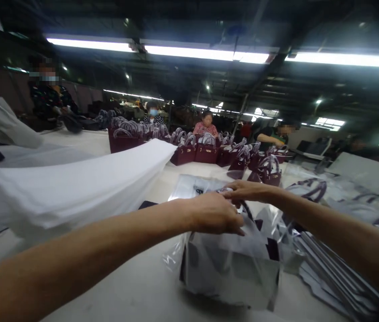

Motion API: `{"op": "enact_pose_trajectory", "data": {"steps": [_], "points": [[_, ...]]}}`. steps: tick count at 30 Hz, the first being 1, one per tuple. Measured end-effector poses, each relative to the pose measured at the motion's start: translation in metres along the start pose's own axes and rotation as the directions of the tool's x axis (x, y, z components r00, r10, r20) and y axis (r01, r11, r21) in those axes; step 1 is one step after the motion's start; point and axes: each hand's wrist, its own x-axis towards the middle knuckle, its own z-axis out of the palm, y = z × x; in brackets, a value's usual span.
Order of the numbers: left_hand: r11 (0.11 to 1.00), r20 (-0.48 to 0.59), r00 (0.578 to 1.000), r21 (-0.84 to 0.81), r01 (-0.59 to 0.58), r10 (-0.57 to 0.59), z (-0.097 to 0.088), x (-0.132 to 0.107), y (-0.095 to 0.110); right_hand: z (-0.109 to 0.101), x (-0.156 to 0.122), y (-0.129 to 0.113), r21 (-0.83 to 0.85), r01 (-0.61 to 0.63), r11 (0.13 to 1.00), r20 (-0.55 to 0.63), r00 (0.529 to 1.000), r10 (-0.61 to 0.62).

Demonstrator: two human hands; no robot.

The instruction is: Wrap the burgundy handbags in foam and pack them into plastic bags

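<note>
Both my arms reach forward over a pale work table. My left hand lies on top of a dark handbag wrapped in clear plastic, fingers together and pressed on the plastic near the bag's top. My right hand comes from the right and pinches the plastic at the bag's handle, just beyond my left hand. The bag stands upright close in front of me.
A tall stack of white sheets lies at the left. Flat plastic-wrapped items pile up at the right. Several dark red handbags stand in rows further back. Other people sit or stand behind them.
</note>
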Motion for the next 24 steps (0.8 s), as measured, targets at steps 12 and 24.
{"op": "enact_pose_trajectory", "data": {"steps": [12,24], "points": [[0.986,-0.089,0.994,-0.160,0.052,-0.067,-0.050,-0.013,-0.014,0.009,-0.081,-0.019,-0.488,0.132,0.863,-0.277,0.914,-0.297],[0.975,-0.134,0.966,-0.057,0.214,-0.220,-0.027,-0.012,-0.029,0.010,-0.150,-0.036,-0.469,-0.123,0.875,-0.417,0.904,-0.097]]}}
